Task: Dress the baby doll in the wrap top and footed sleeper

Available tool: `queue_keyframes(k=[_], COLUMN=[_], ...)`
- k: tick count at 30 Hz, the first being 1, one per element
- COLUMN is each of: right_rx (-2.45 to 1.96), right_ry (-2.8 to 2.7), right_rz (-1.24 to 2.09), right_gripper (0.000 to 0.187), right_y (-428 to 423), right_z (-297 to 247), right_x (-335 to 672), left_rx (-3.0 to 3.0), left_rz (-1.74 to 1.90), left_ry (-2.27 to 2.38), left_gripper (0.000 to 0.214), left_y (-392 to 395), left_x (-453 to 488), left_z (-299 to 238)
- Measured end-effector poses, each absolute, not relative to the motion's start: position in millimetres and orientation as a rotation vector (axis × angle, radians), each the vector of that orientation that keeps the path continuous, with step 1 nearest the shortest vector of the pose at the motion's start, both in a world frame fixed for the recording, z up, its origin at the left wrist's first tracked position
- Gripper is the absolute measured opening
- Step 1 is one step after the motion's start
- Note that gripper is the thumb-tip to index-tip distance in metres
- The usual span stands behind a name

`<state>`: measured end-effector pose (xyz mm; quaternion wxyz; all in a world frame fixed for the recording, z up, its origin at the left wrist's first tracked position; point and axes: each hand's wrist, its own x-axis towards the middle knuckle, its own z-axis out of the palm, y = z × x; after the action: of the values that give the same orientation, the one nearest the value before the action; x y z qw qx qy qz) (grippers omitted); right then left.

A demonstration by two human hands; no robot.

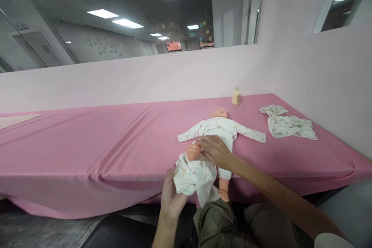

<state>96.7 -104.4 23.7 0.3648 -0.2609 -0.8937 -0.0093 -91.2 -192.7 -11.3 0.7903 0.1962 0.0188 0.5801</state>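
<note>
A baby doll (219, 126) in a white printed top lies on its back on the pink-covered table (95, 143), head away from me. My left hand (171, 197) grips a bunched white pair of baby trousers (193, 178) at the table's near edge. The doll's bare foot (192, 151) pokes out above the cloth. My right hand (215, 151) rests on the doll's leg beside that foot, fingers curled around it. The doll's other leg (224, 186) hangs over the edge.
A small cream bottle (236, 96) stands at the back near the pale pink wall. A crumpled printed baby garment (286, 125) lies at the right. My olive-trousered knees (232, 224) sit under the table edge.
</note>
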Motion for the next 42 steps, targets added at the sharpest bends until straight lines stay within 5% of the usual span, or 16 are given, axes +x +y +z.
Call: queue_keyframes(k=[9, 18, 21, 26, 35, 42], right_rx=[-0.664, -0.586, -0.6, -0.66, -0.662, -0.888], right_ry=[-2.267, -2.486, -2.494, -2.379, -2.291, -2.418], right_rz=[-0.144, -0.241, -0.145, 0.13, 0.766, 0.784], right_gripper=[0.038, 0.06, 0.058, 0.026, 0.027, 0.079], right_y=[-108.1, -120.8, -121.7, -124.3, -155.2, -194.1], right_z=[13.6, 8.5, 8.1, 7.0, 13.6, 18.5], right_x=[98.4, 98.3, 100.2, 99.6, 94.5, 96.1], left_rx=[0.409, 0.28, 0.223, 0.193, 0.132, 0.205], left_rz=[1.352, 1.442, 1.507, 1.521, 1.366, 1.276], left_ry=[0.068, 0.325, 0.57, 0.824, 0.781, 0.909], left_gripper=[0.049, 0.035, 0.037, 0.04, 0.037, 0.03], left_y=[-237.3, -244.6, -241.1, -235.6, -231.6, -233.9], left_x=[-93.2, -80.7, -68.1, -55.4, -48.5, -44.2], left_z=[17.4, 32.0, 38.6, 43.3, 8.2, 4.5])
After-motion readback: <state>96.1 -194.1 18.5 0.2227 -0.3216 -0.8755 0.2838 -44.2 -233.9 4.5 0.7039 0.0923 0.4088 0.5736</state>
